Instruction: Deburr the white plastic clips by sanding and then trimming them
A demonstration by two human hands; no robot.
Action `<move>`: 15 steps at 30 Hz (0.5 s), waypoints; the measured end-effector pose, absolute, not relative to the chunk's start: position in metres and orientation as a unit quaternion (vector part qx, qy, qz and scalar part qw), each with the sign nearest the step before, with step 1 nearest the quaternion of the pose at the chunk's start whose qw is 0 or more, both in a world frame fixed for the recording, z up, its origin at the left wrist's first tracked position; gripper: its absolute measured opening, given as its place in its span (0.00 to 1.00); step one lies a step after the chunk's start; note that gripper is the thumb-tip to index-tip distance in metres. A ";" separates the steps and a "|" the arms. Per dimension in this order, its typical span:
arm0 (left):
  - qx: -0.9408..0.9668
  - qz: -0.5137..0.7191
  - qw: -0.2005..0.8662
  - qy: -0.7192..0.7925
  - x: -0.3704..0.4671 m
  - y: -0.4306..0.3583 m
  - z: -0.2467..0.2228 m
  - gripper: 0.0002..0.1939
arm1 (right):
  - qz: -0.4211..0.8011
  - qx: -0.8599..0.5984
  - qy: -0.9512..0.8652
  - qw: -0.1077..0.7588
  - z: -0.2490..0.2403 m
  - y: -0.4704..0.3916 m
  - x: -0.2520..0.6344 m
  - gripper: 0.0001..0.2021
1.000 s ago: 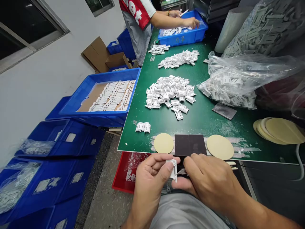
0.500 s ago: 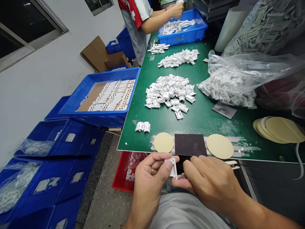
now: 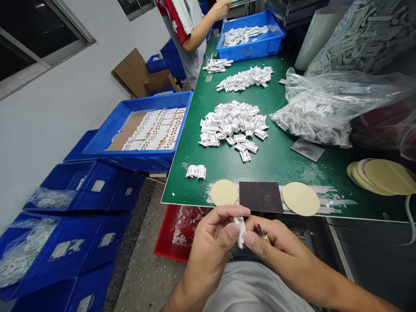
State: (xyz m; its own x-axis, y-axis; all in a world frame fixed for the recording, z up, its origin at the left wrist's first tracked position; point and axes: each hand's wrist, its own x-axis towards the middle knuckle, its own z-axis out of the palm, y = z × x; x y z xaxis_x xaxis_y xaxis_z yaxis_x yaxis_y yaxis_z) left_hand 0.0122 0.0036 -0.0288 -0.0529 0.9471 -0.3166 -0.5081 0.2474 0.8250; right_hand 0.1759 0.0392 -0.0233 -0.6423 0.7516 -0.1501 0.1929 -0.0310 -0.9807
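Note:
A small white plastic part (image 3: 240,232) is pinched between the thumb and fingers of my left hand (image 3: 212,242), just in front of the table's near edge. My right hand (image 3: 276,247) meets it from the other side, its thumb at the edge of the part. In that right hand lies a small metal-tipped hand tool (image 3: 262,232); most of it is hidden by the fingers, so I cannot tell its exact kind. Two similar white parts (image 3: 196,172) stand side by side on the green table (image 3: 276,151), and a pile of them (image 3: 232,123) lies beyond.
Pale round discs (image 3: 224,193) and a dark square pad (image 3: 261,196) line the table edge. Bags of parts (image 3: 315,117) stand at right. Below the edge is a red bin (image 3: 165,242). Blue trays (image 3: 130,160) stand left. A co-worker's arm (image 3: 201,32) is by a blue crate (image 3: 256,50).
The white part has turned edge-on in my left hand. My right hand has rolled over, bringing its thumb to the part and the tool's metal end upward. The co-worker's hand has moved left.

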 end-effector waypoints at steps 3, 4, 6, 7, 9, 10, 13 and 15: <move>0.151 0.548 0.726 0.387 0.011 0.007 -0.029 0.09 | 0.525 -0.365 -0.720 0.272 -0.026 0.038 0.179 0.12; 0.128 0.545 0.742 0.369 0.012 0.007 -0.029 0.08 | 0.469 -0.362 -0.747 0.300 -0.027 0.037 0.180 0.09; 0.104 0.541 0.757 0.352 0.012 0.008 -0.029 0.08 | 0.358 -0.347 -0.794 0.348 -0.028 0.037 0.181 0.04; 0.098 0.542 0.758 0.348 0.012 0.008 -0.029 0.08 | 0.317 -0.338 -0.809 0.362 -0.027 0.037 0.181 0.03; 0.085 0.547 0.760 0.341 0.013 0.008 -0.029 0.07 | 0.278 -0.323 -0.825 0.372 -0.025 0.038 0.181 0.04; 0.081 0.551 0.759 0.337 0.013 0.009 -0.029 0.07 | 0.270 -0.315 -0.828 0.376 -0.024 0.039 0.181 0.05; 0.069 0.568 0.758 0.315 0.014 0.009 -0.027 0.06 | 0.256 -0.296 -0.838 0.380 -0.024 0.039 0.179 0.16; 0.057 0.574 0.764 0.288 0.016 0.010 -0.025 0.06 | 0.235 -0.299 -0.847 0.372 -0.027 0.037 0.177 0.23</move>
State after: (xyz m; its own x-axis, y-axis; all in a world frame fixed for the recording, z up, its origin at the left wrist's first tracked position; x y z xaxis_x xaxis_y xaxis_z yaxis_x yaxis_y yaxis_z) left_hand 0.0158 0.0095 -0.0253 0.1750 0.9102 -0.3753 -0.8444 0.3348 0.4182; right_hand 0.1773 0.0375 -0.0271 -0.5449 0.6814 0.4887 0.3314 0.7103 -0.6210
